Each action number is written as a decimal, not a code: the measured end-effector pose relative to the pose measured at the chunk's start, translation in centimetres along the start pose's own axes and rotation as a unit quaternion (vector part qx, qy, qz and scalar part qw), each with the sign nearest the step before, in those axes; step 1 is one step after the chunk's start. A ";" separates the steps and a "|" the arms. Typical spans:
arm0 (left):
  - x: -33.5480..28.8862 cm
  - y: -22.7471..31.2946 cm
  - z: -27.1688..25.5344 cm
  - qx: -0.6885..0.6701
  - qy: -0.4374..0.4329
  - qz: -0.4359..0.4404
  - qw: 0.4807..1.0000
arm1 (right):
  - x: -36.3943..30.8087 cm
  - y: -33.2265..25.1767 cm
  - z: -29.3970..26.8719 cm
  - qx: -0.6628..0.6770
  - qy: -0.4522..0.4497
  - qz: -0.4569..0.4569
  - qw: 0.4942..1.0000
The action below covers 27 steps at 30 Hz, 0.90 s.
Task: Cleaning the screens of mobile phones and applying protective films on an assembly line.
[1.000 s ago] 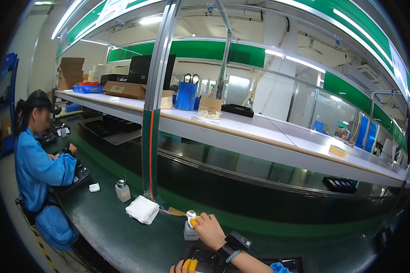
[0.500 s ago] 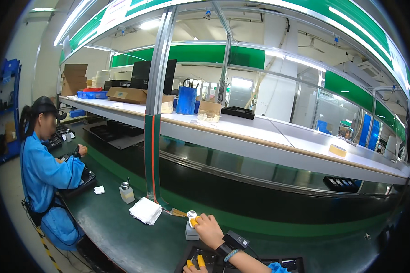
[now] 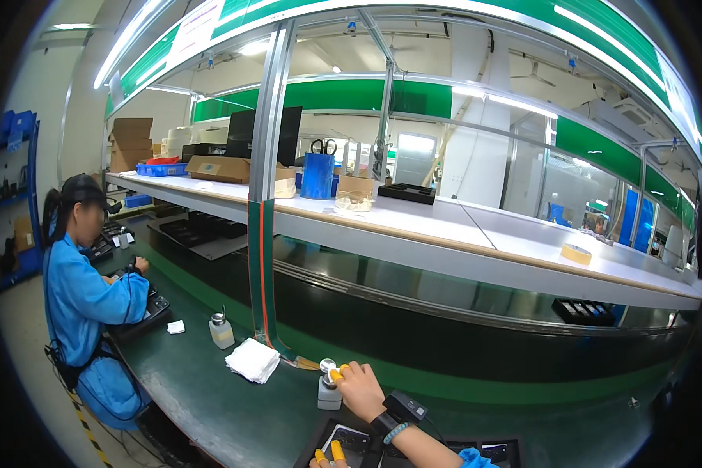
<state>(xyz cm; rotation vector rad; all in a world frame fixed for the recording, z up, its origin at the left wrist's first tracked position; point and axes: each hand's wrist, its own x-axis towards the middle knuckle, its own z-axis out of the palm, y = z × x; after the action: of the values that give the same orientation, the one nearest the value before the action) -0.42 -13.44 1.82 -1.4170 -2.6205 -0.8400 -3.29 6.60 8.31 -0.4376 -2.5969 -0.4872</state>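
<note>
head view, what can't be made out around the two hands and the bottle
In the head view:
Left hand: mostly cut off by the lower edge.
Right hand: palm hidden by its back.
Dispenser bottle: neck partly hidden by the right hand.
Black tray: cut off by the lower edge.

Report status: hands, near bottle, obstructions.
Right hand at top of near bottle. Left hand at black tray, partly out of frame. White wipe stack clear of right hand.

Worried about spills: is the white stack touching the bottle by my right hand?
Apart: the head view shows green tabletop between the stack and the bottle.
</note>
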 end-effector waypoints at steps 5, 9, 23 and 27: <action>0.3 -0.3 0.0 -0.037 0.022 0.017 0.999 | -0.7 0.7 0.7 0.055 0.017 0.008 0.998; 0.6 -0.5 -0.2 -0.095 0.048 0.033 0.994 | -0.6 0.9 0.5 0.084 0.013 0.025 0.996; 5.3 -1.5 3.4 -0.225 0.073 0.093 0.967 | -0.2 1.7 0.3 0.168 0.090 0.066 0.979; 4.5 -1.1 3.3 -0.158 0.075 0.093 0.980 | -2.4 2.9 -2.5 0.336 0.182 0.182 0.906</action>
<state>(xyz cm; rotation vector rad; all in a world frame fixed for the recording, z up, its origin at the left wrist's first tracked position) -3.18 -8.88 -0.15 -1.5655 -2.2764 -1.3234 0.85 7.64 9.98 -0.5061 -2.0713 0.4167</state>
